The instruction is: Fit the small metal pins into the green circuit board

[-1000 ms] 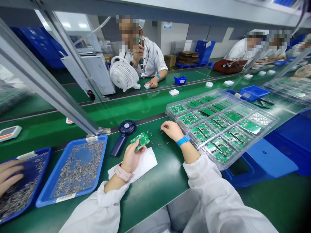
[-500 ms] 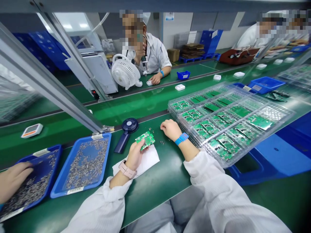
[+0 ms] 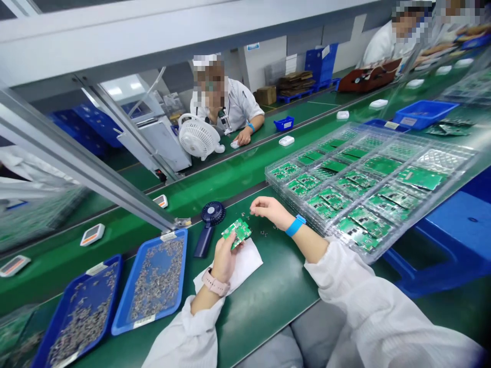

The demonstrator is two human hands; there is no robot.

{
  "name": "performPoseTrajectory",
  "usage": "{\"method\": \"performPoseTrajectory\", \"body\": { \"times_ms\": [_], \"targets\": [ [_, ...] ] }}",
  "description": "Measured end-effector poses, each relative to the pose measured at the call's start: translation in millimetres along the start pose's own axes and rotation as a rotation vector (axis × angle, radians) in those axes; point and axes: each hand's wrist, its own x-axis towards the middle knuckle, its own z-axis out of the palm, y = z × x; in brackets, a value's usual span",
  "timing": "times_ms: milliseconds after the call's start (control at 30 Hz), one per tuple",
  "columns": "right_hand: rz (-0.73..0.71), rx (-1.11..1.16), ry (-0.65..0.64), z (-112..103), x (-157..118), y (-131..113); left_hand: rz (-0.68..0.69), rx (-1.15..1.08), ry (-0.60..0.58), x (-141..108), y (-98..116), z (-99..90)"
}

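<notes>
A green circuit board [image 3: 238,231] is held by its near edge in my left hand [image 3: 223,259], thumb on top, above a folded white paper [image 3: 248,259]. To its right, my right hand [image 3: 272,212] is raised with thumb and forefinger pinched together. Anything in that pinch is too small to make out. Several tiny metal parts [image 3: 264,233] lie scattered on the green table beneath my right hand. Just left of the board is a dark blue handheld fan [image 3: 205,237].
Two blue trays of small metal parts, a near one [image 3: 148,286] and a farther left one [image 3: 82,314], stand at left. Stacked clear plastic trays [image 3: 314,225] of circuit boards sit at right. Beyond runs a green conveyor [image 3: 249,158] with white devices; a co-worker [image 3: 241,102] sits across it.
The view has shifted, so the table items appear farther right and lower. My right hand has lifted slightly and come nearer the board. Another person's hand has left the far-left blue tray.
</notes>
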Motion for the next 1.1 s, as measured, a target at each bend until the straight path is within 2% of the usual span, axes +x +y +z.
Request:
{"method": "performPoseTrajectory", "body": {
  "times_ms": [200, 500, 833, 1100],
  "targets": [
    [0.044, 0.24, -0.027, 2.5, -2.7, 0.6, 0.01, 0.016, -0.003, -0.3, -0.2, 0.0],
    [0.042, 0.298, -0.081, 2.5, -1.4, 6.9, 0.006, 0.01, 0.014, -1.5, 1.6, 3.0],
    [-0.048, 0.146, -0.112, 3.8, -1.2, 6.1, 0.006, 0.004, -0.006, -1.7, 0.8, 0.9],
    [-0.16, -0.131, -0.156, 8.1, -7.3, -5.9, 0.018, -0.008, -0.011, 2.3, 1.7, 2.5]
  ]
}}
